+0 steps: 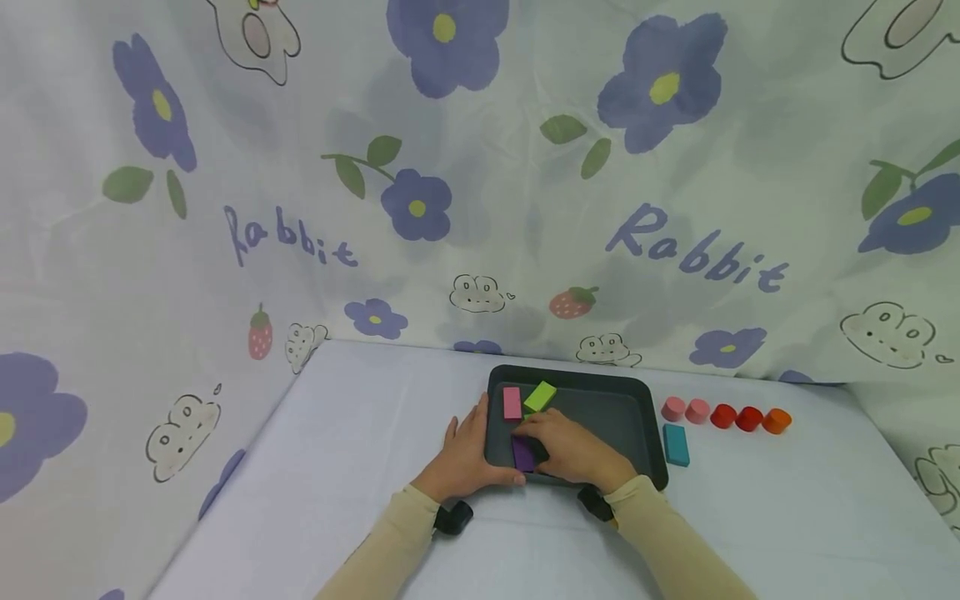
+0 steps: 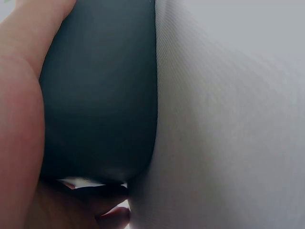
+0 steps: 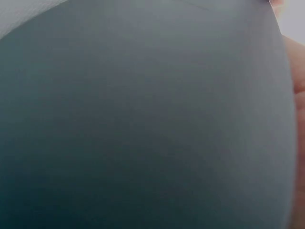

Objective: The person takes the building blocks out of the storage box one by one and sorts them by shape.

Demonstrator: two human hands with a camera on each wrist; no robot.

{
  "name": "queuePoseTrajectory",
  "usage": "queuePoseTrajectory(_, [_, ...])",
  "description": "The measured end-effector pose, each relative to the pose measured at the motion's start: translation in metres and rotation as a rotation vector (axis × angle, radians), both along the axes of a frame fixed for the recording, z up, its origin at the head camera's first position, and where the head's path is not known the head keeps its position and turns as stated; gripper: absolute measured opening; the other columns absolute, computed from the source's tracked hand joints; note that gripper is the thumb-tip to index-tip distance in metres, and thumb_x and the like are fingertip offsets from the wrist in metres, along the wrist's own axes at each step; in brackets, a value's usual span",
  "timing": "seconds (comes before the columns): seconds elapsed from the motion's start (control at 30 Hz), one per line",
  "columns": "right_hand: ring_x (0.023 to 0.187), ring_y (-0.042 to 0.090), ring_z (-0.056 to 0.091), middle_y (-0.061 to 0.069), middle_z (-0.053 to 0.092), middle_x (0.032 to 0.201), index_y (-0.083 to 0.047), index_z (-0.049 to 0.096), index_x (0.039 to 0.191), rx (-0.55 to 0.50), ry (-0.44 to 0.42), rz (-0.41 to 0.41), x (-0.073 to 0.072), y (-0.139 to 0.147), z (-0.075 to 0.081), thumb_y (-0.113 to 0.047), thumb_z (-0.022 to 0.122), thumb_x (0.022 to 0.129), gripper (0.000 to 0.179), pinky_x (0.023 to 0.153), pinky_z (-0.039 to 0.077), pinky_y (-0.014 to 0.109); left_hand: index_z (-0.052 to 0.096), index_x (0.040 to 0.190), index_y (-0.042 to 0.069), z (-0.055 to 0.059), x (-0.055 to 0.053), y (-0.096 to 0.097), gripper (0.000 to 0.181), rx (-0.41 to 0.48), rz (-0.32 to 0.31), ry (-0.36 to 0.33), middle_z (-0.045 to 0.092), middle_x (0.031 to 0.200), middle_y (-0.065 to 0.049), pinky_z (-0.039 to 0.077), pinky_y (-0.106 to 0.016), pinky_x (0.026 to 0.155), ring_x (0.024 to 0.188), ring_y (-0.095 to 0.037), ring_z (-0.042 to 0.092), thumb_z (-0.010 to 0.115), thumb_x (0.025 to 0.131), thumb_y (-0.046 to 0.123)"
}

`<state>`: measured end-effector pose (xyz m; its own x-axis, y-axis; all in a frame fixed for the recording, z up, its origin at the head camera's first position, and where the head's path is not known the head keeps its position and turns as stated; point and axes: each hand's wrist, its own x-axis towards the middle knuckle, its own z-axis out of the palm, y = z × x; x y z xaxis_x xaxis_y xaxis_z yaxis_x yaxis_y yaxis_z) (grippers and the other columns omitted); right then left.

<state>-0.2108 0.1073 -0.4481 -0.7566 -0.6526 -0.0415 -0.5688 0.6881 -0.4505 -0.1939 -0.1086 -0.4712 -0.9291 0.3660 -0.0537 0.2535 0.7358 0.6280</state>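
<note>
A dark grey tray (image 1: 607, 377) lies on the white table, its near left corner between the thumb and fingers of my left hand (image 1: 468, 454). Those fingers lie fairly straight along its left wall; the thumb runs along the front edge. Over the tray's left part, my right hand (image 1: 573, 450) bends down and pinches a purple block (image 1: 522, 455) near the front wall. Beyond it in the tray are a pink block (image 1: 512, 403) and a lime green block (image 1: 540, 396); more green shows partly hidden by the right hand. Both wrist views show mostly the tray's outer wall (image 2: 100, 95).
Right of the tray, a teal block (image 1: 676, 445) lies on the table. Behind it stands a row of several small cylinders: pink (image 1: 673, 408), red (image 1: 723, 416) and orange (image 1: 777, 421). A printed cloth (image 1: 495, 250) hangs behind and to the left.
</note>
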Motion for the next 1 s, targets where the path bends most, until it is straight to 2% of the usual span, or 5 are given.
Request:
queuePoseTrajectory(0.33, [0.124, 0.027, 0.055, 0.011, 0.059, 0.135, -0.007, 0.063, 0.135, 0.043, 0.022, 0.008, 0.01, -0.006, -0.002, -0.01, 0.084, 0.082, 0.057, 0.104, 0.048, 0.044, 0.001, 0.159, -0.003, -0.005, 0.005, -0.005, 0.14, 0.005, -0.018, 0.027, 0.022, 0.163, -0.022, 0.006, -0.065, 0.118, 0.15, -0.036, 0.023, 0.082, 0.07, 0.067])
queuePoseTrajectory(0.57, [0.129, 0.028, 0.051, 0.012, 0.055, 0.139, -0.008, 0.059, 0.14, 0.021, 0.004, -0.032, 0.018, -0.004, -0.003, -0.013, 0.083, 0.084, 0.061, 0.105, 0.047, 0.046, 0.0, 0.159, -0.003, -0.009, 0.009, -0.007, 0.14, 0.004, -0.028, 0.034, 0.022, 0.163, -0.022, 0.006, -0.064, 0.118, 0.15, -0.035, 0.023, 0.081, 0.07, 0.069])
queuePoseTrajectory(1.0, [0.126, 0.026, 0.05, 0.012, 0.053, 0.137, -0.008, 0.058, 0.14, -0.07, 0.067, -0.086, 0.035, 0.004, -0.001, -0.017, 0.084, 0.084, 0.063, 0.105, 0.046, 0.046, 0.0, 0.16, -0.002, -0.01, 0.015, -0.014, 0.139, -0.011, -0.044, 0.041, 0.022, 0.163, -0.023, 0.006, -0.063, 0.119, 0.15, -0.036, 0.023, 0.08, 0.071, 0.068])
